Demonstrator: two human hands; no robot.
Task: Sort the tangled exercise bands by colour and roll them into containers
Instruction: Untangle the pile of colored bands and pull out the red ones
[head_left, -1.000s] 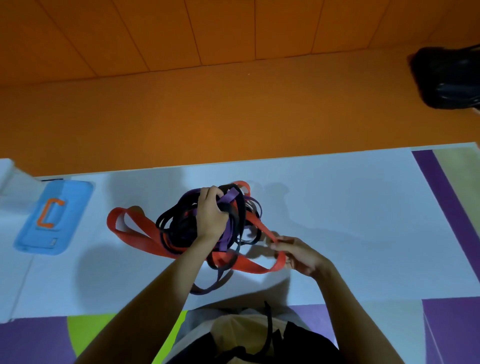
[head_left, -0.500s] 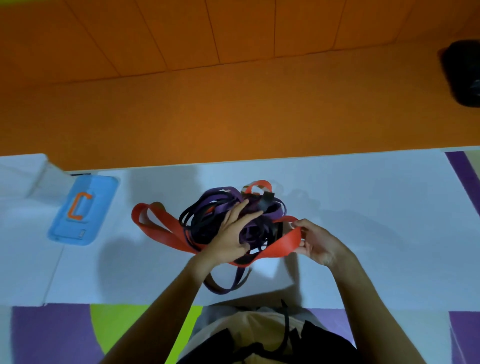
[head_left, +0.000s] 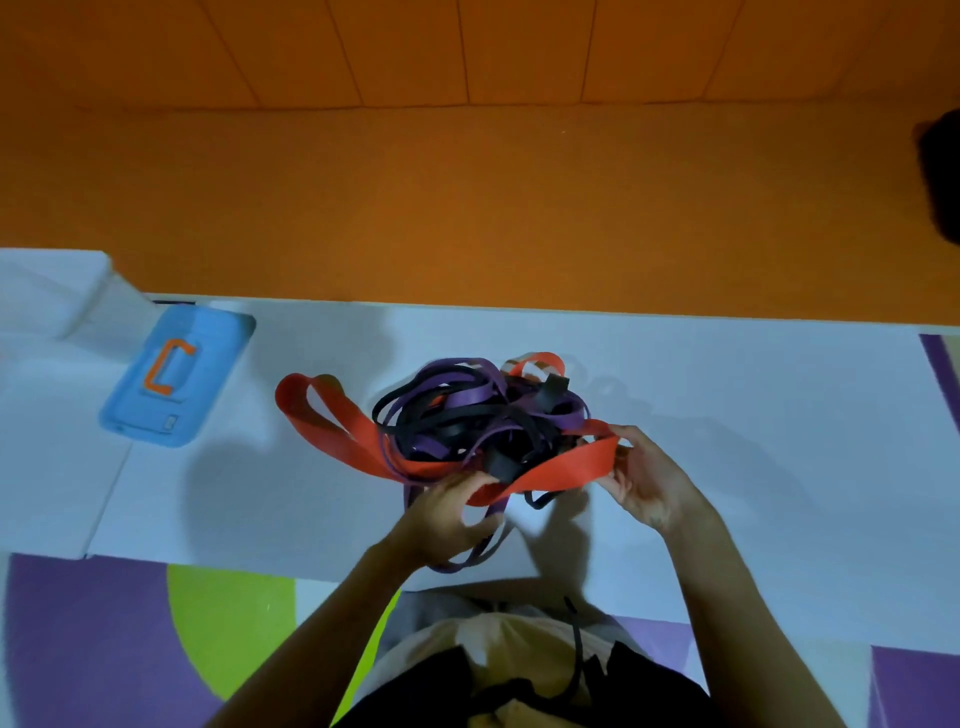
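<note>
Tangle (head_left: 483, 415) sits mid white surface (head_left: 753, 441), right in front of the person. Still one knot: purple bands (head_left: 467, 400) and black bands (head_left: 501, 465) are wound through each other, with the red band (head_left: 566, 470) running under and around the near side.

Change over the last second:
- left hand (head_left: 447, 519) has come off the top of the pile and dropped to its near edge. Fingers are now curled on the red band where it exits the knot. A purple strand loops out just below the hand; can't tell if that's caught in the grip too.
- right hand (head_left: 639, 478) has moved up to the right side of the pile and pinches the red band's right end between thumb and fingertips, lifted off the surface.

Net effect: the red band is stretched between both hands, and its far loop lies flat out to the left of the pile. Looks like red is picked as the first colour to pull free. Early stage, nothing sorted or rolled yet.

Risk: black strands cross over the red near the middle, so a straight pull likely drags the whole pile.

Blue lid (head_left: 176, 374) with an orange handle lies well to the left. No open container clearly visible.
</note>
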